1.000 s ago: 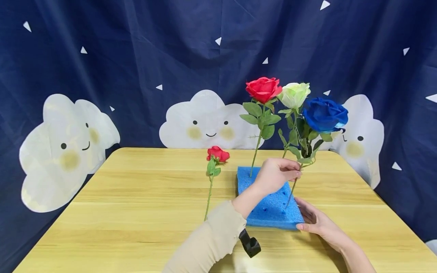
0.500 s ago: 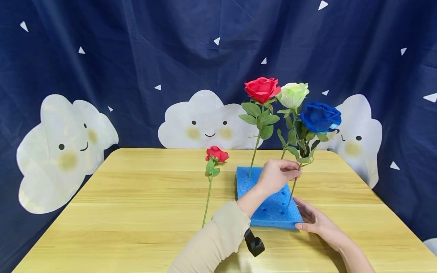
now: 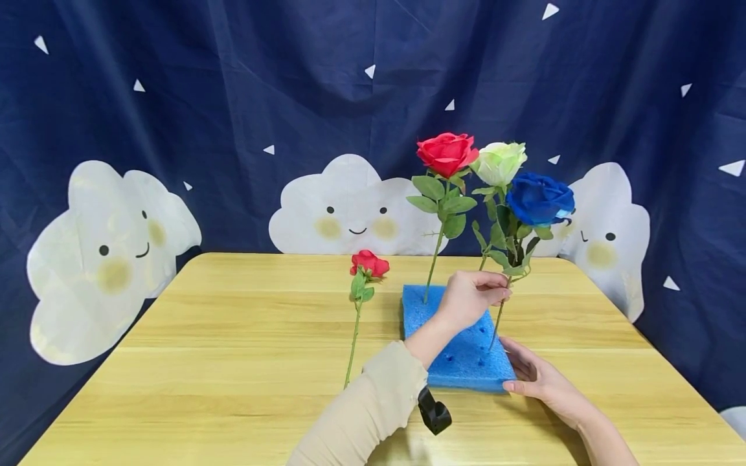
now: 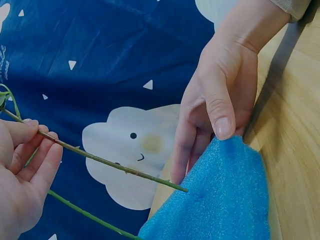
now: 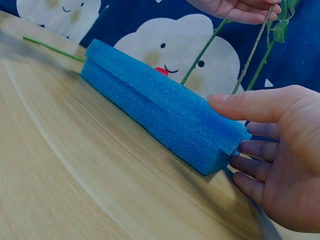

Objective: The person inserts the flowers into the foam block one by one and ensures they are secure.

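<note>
My left hand [image 3: 466, 301] pinches the stem of the blue rose [image 3: 539, 199]; in the left wrist view the stem [image 4: 125, 169] slants down, its end at the top of the blue foam block [image 4: 220, 195]. On the block's right front corner rests my right hand [image 3: 544, 382], thumb at the front and fingers along the side, also plain in the right wrist view [image 5: 285, 145]. A red rose [image 3: 447, 154] and a pale green-white rose [image 3: 500, 163] stand upright behind my left hand, the red one's stem in the foam block [image 3: 466, 372]. Small holes dot the foam's top.
Left of the block, a shorter red rose [image 3: 370, 263] lies on the wooden table [image 3: 233, 336], its stem toward the front edge. A black strap piece [image 3: 434, 414] hangs by my left sleeve. Behind the table is a dark blue curtain [image 3: 245, 97] with clouds.
The blue rose's head has shifted left and slightly down, toward the pale rose, still pinched by my left hand. My right hand has stayed at the foam's corner.
</note>
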Demonstrator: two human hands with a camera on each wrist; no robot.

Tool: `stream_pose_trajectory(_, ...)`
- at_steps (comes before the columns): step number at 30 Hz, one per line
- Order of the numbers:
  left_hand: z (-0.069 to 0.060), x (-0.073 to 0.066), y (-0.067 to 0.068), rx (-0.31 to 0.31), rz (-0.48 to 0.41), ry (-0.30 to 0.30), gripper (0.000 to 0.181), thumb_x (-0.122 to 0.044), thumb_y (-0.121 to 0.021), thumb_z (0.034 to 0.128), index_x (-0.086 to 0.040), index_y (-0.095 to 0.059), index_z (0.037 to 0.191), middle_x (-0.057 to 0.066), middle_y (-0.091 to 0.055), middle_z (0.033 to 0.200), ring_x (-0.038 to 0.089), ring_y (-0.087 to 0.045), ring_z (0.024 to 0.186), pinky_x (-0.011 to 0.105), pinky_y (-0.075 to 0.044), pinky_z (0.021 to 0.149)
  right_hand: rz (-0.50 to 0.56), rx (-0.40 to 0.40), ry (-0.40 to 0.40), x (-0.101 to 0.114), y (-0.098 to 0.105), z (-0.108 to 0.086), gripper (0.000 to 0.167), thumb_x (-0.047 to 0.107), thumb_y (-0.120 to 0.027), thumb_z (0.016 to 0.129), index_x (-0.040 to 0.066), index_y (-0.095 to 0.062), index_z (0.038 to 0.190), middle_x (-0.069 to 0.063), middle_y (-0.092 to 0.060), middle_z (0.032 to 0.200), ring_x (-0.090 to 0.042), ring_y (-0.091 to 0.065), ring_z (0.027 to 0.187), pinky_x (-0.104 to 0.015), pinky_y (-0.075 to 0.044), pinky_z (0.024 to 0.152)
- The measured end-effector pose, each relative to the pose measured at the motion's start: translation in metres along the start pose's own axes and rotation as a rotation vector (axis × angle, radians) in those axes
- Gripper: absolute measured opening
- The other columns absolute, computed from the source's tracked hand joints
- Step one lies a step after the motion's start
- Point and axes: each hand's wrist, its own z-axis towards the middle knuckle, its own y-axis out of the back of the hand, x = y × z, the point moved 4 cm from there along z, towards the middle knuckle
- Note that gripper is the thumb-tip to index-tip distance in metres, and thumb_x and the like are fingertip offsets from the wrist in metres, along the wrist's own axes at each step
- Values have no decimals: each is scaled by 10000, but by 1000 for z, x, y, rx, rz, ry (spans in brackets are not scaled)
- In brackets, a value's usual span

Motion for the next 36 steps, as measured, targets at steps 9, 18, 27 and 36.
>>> stream_pose_trajectory(9, -1, -1, 1, 9, 13, 9, 145, -32, -672, 833, 20, -712, 963, 89, -705, 832, 53, -646, 672, 185, -530, 649, -3, 3, -2, 1, 0, 2, 711, -9, -574, 881, -137, -120, 1413, -407, -148, 1407, 107, -400, 1140, -89, -344, 907)
stream_pose_trajectory(18, -2, 4, 0, 7, 38, 40, 137, -41, -674, 834, 5, -720, 953, 66, -707, 823, 47, -642, 662, 177, -526, 642, -4, 3, 3, 0, 0, 2, 709, -12, -572, 882, -136, -120, 1413, -414, -156, 1398, 96, -413, 1133, -99, -357, 902)
stream_pose_trajectory(27, -4, 13, -3, 23, 134, 92, 106, -97, -689, 832, -70, -741, 920, -7, -709, 814, -1, -623, 679, 145, -498, 604, 4, 4, -6, -1, 0, 2, 703, -11, -567, 885, -131, -122, 1416, -412, -168, 1396, 87, -421, 1131, -110, -371, 899)
stream_pose_trajectory(36, -6, 14, 0, 24, 139, 104, 116, -109, -692, 832, -63, -741, 927, -12, -709, 831, 39, -637, 674, 183, -483, 519, -1, -4, -5, 0, -1, 0, 695, -15, -561, 888, -132, -124, 1416, -411, -158, 1400, 91, -419, 1130, -105, -366, 898)
